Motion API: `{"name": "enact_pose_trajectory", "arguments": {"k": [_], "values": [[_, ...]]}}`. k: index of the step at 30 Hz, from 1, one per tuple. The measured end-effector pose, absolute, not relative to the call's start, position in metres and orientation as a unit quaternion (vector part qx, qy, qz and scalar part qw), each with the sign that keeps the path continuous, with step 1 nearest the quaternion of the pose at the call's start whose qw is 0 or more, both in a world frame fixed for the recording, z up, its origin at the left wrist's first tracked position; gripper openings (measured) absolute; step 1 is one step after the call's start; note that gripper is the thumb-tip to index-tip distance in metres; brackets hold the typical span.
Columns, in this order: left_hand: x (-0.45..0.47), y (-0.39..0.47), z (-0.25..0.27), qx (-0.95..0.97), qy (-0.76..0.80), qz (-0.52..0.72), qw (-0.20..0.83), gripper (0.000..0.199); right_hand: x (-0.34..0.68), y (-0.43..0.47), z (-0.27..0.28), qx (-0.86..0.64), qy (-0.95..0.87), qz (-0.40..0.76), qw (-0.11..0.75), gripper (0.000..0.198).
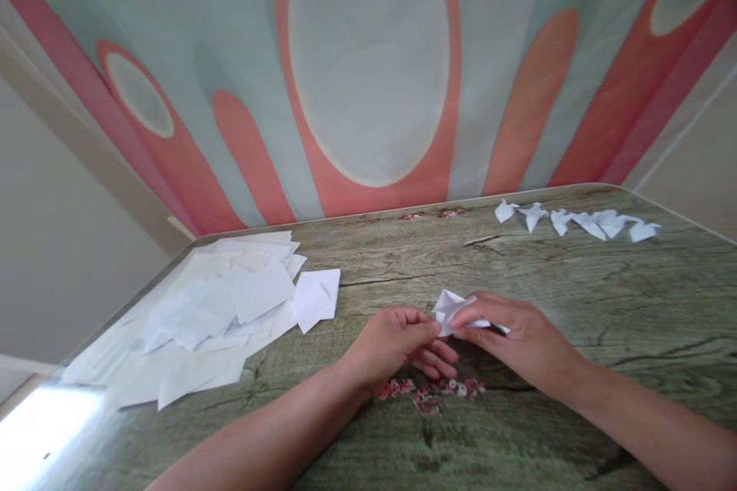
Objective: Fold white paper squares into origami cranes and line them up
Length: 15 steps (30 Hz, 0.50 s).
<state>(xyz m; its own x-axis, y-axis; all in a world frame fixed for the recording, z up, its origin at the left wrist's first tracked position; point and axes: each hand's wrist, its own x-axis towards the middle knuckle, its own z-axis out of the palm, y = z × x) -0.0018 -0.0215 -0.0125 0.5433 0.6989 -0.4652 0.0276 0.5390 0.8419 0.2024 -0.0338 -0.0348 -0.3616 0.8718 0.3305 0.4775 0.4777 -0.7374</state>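
Note:
Between my two hands, just above the table, is a small piece of folded white paper point(446, 306) with raised, creased flaps. My left hand point(406, 341) pinches its lower left edge between thumb and index finger, the other fingers curled loosely below. From the right, my right hand point(500, 326) grips the paper's other side with thumb and fingers. A thin dark tip shows beside the right fingers; I cannot make out what it is. Part of the paper is hidden behind the right fingers.
A wide, loose pile of white paper sheets point(201, 322) covers the table's left side, with folded squares point(316, 295) at its right edge. Several folded paper birds point(590, 224) stand in a row at the back right. The wood-grain table point(391, 268) meets a patterned backdrop point(368, 54).

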Motion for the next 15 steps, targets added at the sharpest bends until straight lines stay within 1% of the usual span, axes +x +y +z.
{"name": "enact_pose_trajectory", "arguments": {"k": [4,8,15], "values": [[-0.0017,-0.0212,-0.013,0.434,0.427,0.211,0.765,0.03,0.202,-0.0336,-0.0341,-0.433,-0.776,0.306,0.343,0.015],[-0.0015,-0.0216,-0.0136,0.455,0.432,0.213,0.749,0.03,0.2014,-0.0344,-0.0347,-0.445,-0.769,0.306,0.342,0.014],[0.0044,-0.0282,-0.0122,0.533,0.478,0.23,0.659,0.023,0.1966,-0.0366,-0.0348,-0.482,-0.757,0.265,0.352,0.008]]}}
